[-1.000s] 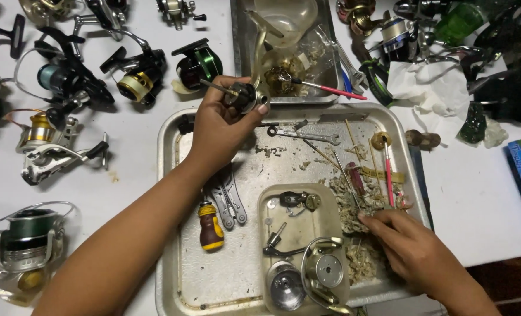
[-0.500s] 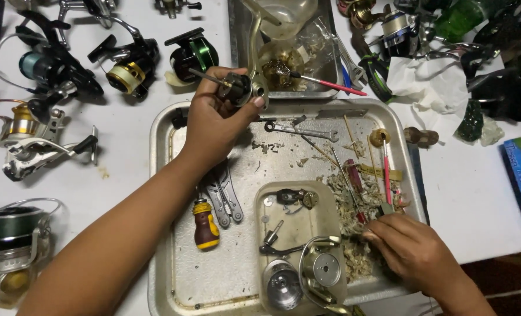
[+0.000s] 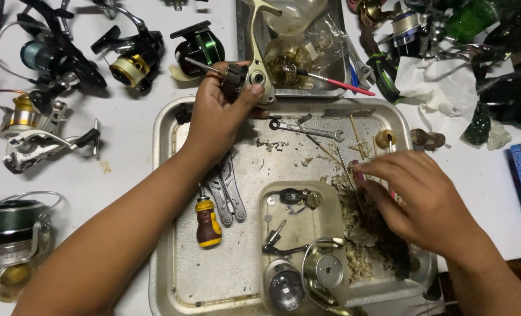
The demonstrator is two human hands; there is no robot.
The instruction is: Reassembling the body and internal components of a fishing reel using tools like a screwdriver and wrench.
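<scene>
L hand grips reel body, unchanged; R hand has shifted up tray, now pinching pink stick.

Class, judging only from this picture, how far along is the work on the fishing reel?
Done: the reel is apart, its spool and small parts lying in the metal tray. In hand: left hand holds the reel body; right hand picks among debris. Left: all parts remain unassembled.

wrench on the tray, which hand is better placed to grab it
Probably right: the left hand already grips a reel body, while the right hand looks free, though farther from the wrench.
</scene>
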